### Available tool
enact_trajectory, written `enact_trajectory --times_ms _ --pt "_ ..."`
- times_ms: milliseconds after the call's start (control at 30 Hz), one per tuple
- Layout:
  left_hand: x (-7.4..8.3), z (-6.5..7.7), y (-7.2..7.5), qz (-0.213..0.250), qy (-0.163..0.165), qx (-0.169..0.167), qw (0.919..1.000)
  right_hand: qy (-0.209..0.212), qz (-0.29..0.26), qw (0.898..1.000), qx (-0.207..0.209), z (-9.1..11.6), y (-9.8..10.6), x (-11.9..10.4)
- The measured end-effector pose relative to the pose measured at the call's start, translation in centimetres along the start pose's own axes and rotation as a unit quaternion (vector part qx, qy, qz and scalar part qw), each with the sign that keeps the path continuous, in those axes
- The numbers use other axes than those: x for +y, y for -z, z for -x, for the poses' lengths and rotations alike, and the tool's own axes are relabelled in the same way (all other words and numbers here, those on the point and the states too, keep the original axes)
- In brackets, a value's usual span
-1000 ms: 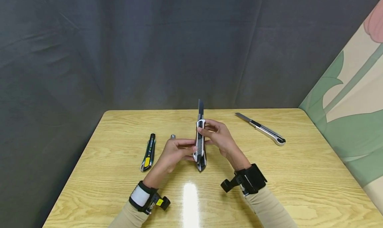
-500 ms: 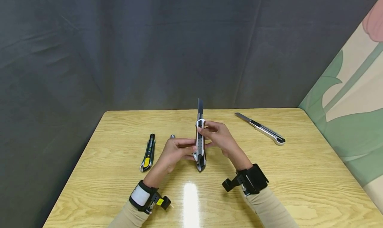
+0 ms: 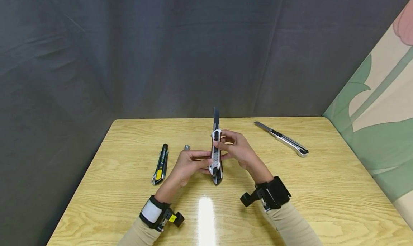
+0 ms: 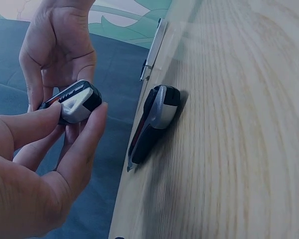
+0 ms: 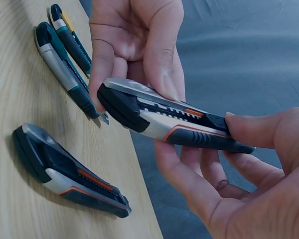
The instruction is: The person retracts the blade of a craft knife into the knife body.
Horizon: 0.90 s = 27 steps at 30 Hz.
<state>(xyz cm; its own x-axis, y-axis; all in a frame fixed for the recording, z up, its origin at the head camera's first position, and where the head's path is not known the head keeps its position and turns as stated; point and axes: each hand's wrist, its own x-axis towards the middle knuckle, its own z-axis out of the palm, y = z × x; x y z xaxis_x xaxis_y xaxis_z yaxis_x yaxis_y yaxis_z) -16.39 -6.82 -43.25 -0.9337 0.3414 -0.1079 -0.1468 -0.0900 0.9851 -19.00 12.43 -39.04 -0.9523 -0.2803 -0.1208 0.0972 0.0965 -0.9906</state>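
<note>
Both hands hold one silver-and-black utility knife (image 3: 216, 155) with orange trim, raised above the table. My left hand (image 3: 188, 164) pinches its rear end between thumb and fingers. My right hand (image 3: 240, 150) grips the front part, thumb on top near the black slider and fingers beneath. In the head view a dark blade (image 3: 216, 116) points away from me past the knife's front end. Below, a similar utility knife (image 5: 77, 172) lies on the table, mostly hidden from the head view by the held one.
A black-and-yellow utility knife (image 3: 159, 165) lies left of the left hand. Beside it, a green-and-silver utility knife (image 5: 62, 69) is largely hidden behind that hand in the head view. A silver utility knife (image 3: 287, 141), blade out, lies at the right. A dark curtain (image 3: 193, 59) hangs behind the table (image 3: 322, 188).
My right thumb has slid slightly toward me along the held utility knife. Otherwise both hands and the knives on the table stay nearly where they were.
</note>
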Motion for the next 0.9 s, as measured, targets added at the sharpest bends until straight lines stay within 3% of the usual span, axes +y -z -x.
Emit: enact_trajectory --times_ms 900 --pt "0.03 0.12 -0.01 -0.001 0.021 0.009 0.9997 0.002 -0.013 1.000 -0.019 0.15 -0.09 0.52"
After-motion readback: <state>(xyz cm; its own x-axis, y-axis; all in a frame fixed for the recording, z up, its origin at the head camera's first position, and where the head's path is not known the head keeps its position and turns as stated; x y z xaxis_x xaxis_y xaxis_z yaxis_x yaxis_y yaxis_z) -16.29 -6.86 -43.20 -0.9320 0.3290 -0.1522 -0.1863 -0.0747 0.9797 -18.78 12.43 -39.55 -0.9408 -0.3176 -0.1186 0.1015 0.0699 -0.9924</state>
